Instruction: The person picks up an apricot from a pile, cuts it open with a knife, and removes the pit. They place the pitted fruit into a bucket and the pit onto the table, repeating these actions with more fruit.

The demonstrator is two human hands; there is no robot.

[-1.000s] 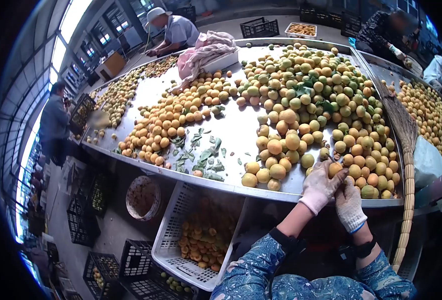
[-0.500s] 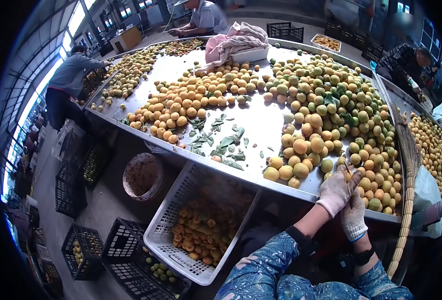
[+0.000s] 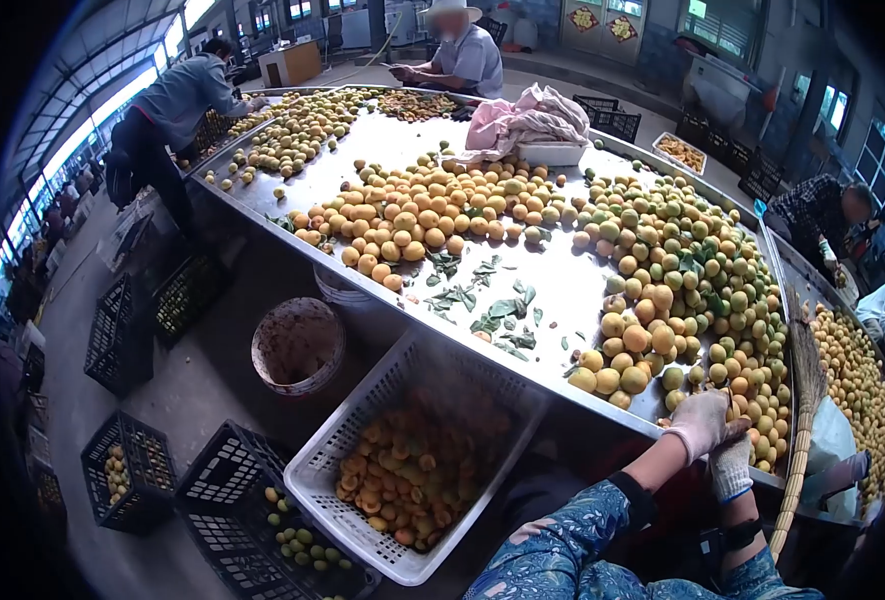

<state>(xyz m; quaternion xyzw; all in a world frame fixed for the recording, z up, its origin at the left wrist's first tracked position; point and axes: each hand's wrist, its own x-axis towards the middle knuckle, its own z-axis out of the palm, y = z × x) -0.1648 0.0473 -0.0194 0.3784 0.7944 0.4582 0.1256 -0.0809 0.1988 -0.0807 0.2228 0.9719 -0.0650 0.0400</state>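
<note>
Grey floor (image 3: 200,382) is running along the left under a ribbed roof (image 3: 72,55), daylight (image 3: 112,107) leaking in that side. Wood-fronted cabinet (image 3: 294,63) is standing at the back; double door (image 3: 602,32) is showing red diamond signs (image 3: 622,29); window (image 3: 877,165) is glowing far right.

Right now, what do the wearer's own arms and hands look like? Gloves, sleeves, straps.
Left hand: off-white glove, darker toward the fingers. Right hand: whitish knit glove, blue edge at the cuff. Sleeves: blue with a paler leafy print. Dark band at the left sleeve's end; black strap on the right forearm.
</note>
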